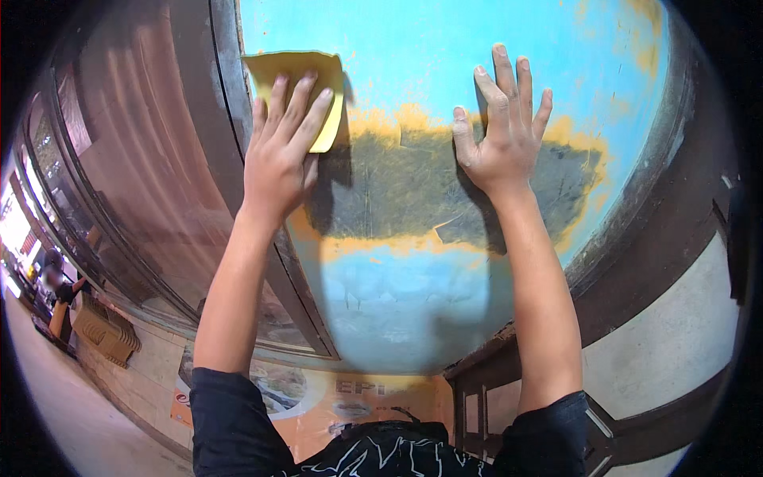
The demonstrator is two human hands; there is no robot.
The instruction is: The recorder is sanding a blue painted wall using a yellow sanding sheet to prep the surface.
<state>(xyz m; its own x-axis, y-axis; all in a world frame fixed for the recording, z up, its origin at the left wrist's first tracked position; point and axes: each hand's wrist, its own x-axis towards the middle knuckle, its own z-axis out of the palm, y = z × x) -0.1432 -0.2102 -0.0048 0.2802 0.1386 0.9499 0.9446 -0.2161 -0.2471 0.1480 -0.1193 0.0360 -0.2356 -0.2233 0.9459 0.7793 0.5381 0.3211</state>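
A yellow sheet of sandpaper lies under the fingers of my left hand, which presses it against the painted panel near its left edge. The sheet's top edge curls slightly. My right hand rests on the same panel to the right, fingers spread, holding nothing; its fingertips look dusty. Between and below the hands runs a worn dark grey patch with an orange-yellow border, amid bright blue paint. The face of the sandpaper towards the panel is hidden.
Left of the panel stands a dark-framed glass pane with a brown curtain behind it. A dark wooden frame with pale panels is on the right. An orange printed banner lies below. Farther left are a brown stack and a person.
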